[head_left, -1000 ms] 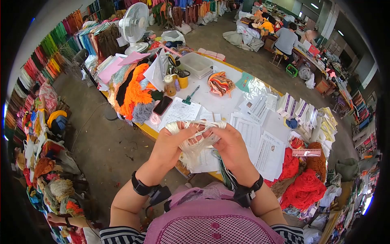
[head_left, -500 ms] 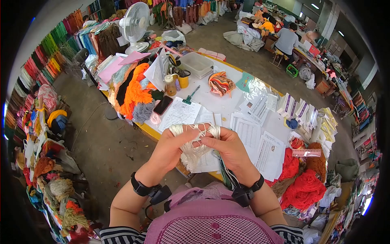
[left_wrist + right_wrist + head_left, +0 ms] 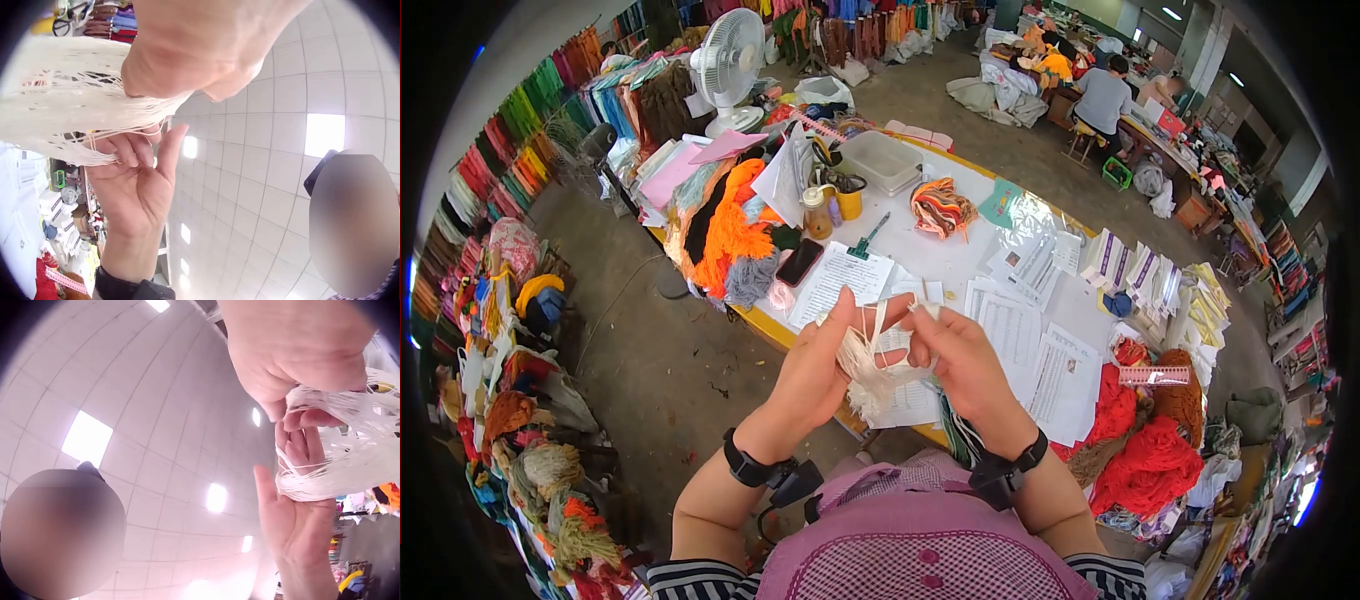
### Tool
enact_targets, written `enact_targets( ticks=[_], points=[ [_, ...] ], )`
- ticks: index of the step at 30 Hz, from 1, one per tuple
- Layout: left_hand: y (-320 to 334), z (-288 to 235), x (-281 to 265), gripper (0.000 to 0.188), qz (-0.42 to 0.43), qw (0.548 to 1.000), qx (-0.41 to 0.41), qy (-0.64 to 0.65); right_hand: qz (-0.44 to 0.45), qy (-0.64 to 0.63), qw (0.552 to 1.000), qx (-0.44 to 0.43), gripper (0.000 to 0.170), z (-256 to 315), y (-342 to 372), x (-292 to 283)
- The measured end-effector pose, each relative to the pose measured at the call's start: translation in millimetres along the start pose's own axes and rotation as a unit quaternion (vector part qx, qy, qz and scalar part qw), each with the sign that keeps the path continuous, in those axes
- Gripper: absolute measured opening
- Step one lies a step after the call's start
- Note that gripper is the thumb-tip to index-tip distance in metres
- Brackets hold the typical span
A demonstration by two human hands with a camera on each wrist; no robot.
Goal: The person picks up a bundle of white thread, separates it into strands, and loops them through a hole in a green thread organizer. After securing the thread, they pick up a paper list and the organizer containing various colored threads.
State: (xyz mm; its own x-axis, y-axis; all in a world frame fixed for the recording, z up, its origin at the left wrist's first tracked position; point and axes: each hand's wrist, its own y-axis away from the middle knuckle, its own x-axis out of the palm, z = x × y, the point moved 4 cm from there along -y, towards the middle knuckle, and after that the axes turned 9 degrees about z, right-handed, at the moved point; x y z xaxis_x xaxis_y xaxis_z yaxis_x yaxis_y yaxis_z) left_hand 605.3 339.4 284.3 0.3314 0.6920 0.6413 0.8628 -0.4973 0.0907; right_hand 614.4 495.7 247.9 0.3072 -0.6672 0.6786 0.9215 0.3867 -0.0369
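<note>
A loose skein of thin off-white yarn [image 3: 868,375] hangs between the two hands over the front edge of the table. My left hand [image 3: 805,365] has its thumb raised apart and its fingers extended inside the loops, carrying the strands. My right hand [image 3: 965,360] pinches a bunch of strands between thumb and fingers at the skein's upper right. In the left wrist view the yarn [image 3: 62,112] spreads as a wide web of strands. From the right wrist view, strands wrap around the left fingers [image 3: 303,450], with that palm facing the camera.
Printed sheets [image 3: 1065,375] and a clipboard [image 3: 845,275] lie on the table. A striped yarn bundle [image 3: 942,207], phone [image 3: 800,262] and plastic box [image 3: 882,160] are farther back. Orange yarn [image 3: 735,225] is piled left, red yarn [image 3: 1145,465] right. A fan [image 3: 730,65] stands behind.
The left thumb has lifted off the yarn and now points up. The right hand has shifted its hold to a small bunch, and the skein hangs looser, gathered nearer the left hand.
</note>
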Motion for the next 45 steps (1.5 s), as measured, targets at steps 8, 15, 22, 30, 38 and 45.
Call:
enact_targets(
  ticks=[8, 15, 22, 30, 38, 45],
  points=[
    [1, -3, -9, 0.028, 0.003, 0.980, 0.066, -0.186, -0.056, 0.163, 0.985, -0.003, 0.019, 4, 1, 21],
    [-2, -6, -13, 0.016, -0.002, 0.977, 0.089, -0.195, -0.038, 0.163, 0.986, -0.001, 0.020, 3, 2, 13],
    [-6, -3, -19, 0.012, 0.028, 0.970, 0.090, -0.226, -0.038, 0.130, 0.991, -0.022, 0.022, 1, -3, 11],
    [-10, -7, -14, 0.018, 0.019, 0.943, 0.113, -0.314, -0.057, 0.218, 0.974, -0.017, 0.025, 5, -12, 11],
    [-24, -9, -34, 0.014, -0.002, 0.951, 0.048, -0.305, -0.038, 0.012, 0.999, -0.014, 0.021, -2, -24, -6],
    [-11, -90, -137, 0.030, 0.094, 0.948, 0.118, 0.281, 0.093, -0.071, 0.992, 0.040, 0.024, 57, -1, -46]
  ],
)
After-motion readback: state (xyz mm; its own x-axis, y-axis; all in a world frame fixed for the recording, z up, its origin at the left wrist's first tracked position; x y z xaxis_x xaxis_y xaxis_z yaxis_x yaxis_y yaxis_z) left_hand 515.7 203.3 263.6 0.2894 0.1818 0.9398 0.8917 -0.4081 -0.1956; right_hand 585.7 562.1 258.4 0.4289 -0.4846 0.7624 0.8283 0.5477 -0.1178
